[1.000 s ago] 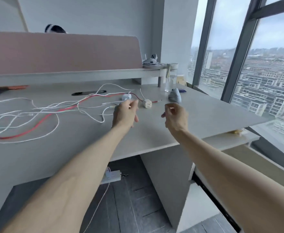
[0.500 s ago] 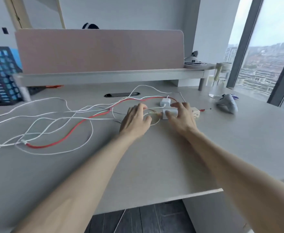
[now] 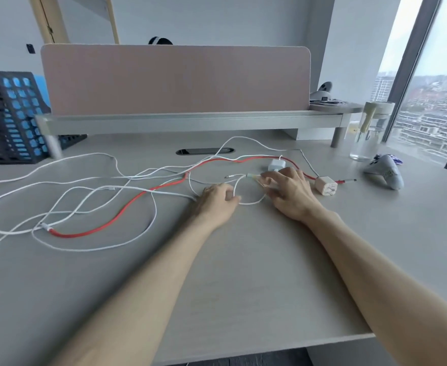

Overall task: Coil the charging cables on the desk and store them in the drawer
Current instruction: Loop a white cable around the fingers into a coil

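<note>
Within the last second both hands were brought down from mid-air onto the tangle. A white cable [image 3: 251, 202] is now pinched in the curled fingers of the left hand [image 3: 218, 198], and its plug end is covered by the right hand [image 3: 288, 191], fingers fairly straight; a grip there cannot be told. One small loop is laid between the hands on the bench [image 3: 243, 273], so coiling is judged barely started: the red cable [image 3: 148, 192] is left sprawled, nothing is stored, and no drawer is seen.
</note>
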A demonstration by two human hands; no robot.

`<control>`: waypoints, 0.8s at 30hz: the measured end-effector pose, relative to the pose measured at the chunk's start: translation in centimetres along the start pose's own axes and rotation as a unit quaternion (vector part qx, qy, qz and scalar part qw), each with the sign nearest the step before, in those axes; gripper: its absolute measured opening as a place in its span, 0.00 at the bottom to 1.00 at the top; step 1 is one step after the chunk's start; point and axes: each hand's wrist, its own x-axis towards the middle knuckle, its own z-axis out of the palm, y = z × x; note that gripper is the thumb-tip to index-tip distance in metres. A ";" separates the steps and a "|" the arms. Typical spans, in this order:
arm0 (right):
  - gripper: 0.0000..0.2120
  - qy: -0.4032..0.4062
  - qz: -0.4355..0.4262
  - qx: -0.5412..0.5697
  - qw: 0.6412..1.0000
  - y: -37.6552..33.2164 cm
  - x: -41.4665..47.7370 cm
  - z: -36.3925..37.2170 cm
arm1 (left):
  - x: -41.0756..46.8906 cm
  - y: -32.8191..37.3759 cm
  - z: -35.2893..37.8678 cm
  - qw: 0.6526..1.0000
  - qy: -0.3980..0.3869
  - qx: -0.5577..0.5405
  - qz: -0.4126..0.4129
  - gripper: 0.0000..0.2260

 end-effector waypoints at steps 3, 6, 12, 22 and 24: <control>0.16 0.083 -0.063 0.070 0.992 -1.4 0.0 -0.4 | -0.9 0.7 -1.1 0.989 0.115 -0.084 0.028 0.10; 0.13 0.124 -0.056 0.177 0.975 -4.3 0.8 -0.9 | -2.3 1.4 -1.8 0.985 0.131 -0.039 0.109 0.12; 0.14 0.162 0.087 0.376 0.908 -9.4 2.2 2.1 | -2.2 -1.1 -2.7 0.981 0.116 0.002 0.154 0.10; 0.16 0.137 0.146 0.454 0.868 -8.0 2.6 1.7 | -0.7 -4.9 -4.2 0.985 0.040 0.165 -0.024 0.08; 0.14 0.102 0.178 0.513 0.833 -7.8 2.7 1.7 | -0.7 -5.5 -4.4 0.976 0.095 0.195 0.018 0.07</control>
